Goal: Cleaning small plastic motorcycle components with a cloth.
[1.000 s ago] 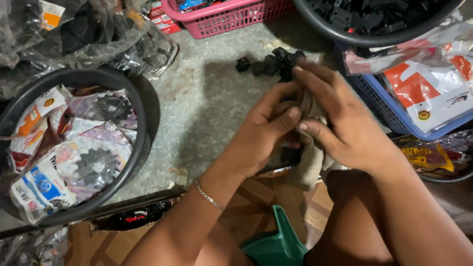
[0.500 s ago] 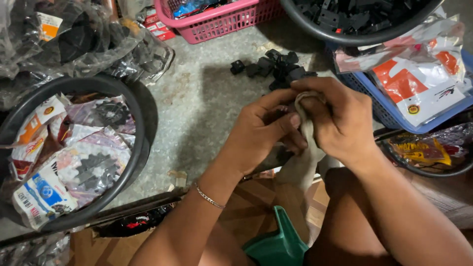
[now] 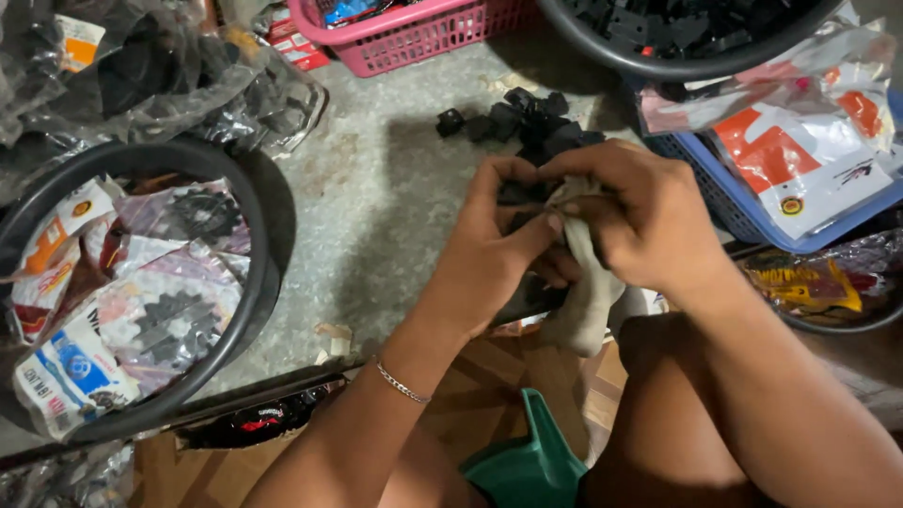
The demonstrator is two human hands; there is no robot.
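My left hand (image 3: 499, 245) and my right hand (image 3: 640, 221) meet at the middle of the view over a grey concrete floor (image 3: 376, 188). Together they grip a dirty grey rag (image 3: 583, 301) whose loose end hangs down between them. A small black part seems to sit inside the rag under the fingers, mostly hidden. A thin bracelet (image 3: 402, 384) circles my left wrist. Just beyond the hands lies a pile of small black parts (image 3: 522, 122).
A black round tub (image 3: 259, 273) at left holds bagged sprockets. A pink basket (image 3: 414, 38) stands at the top, a black basin (image 3: 677, 38) of black parts at top right. A blue crate (image 3: 715, 198) with printed packets is at right. A green plastic piece (image 3: 527, 461) lies below.
Both hands have stayed together and kept working the rag around the hidden part, with the fingers shifting. The head camera has drifted, so the scene sits slightly lower.
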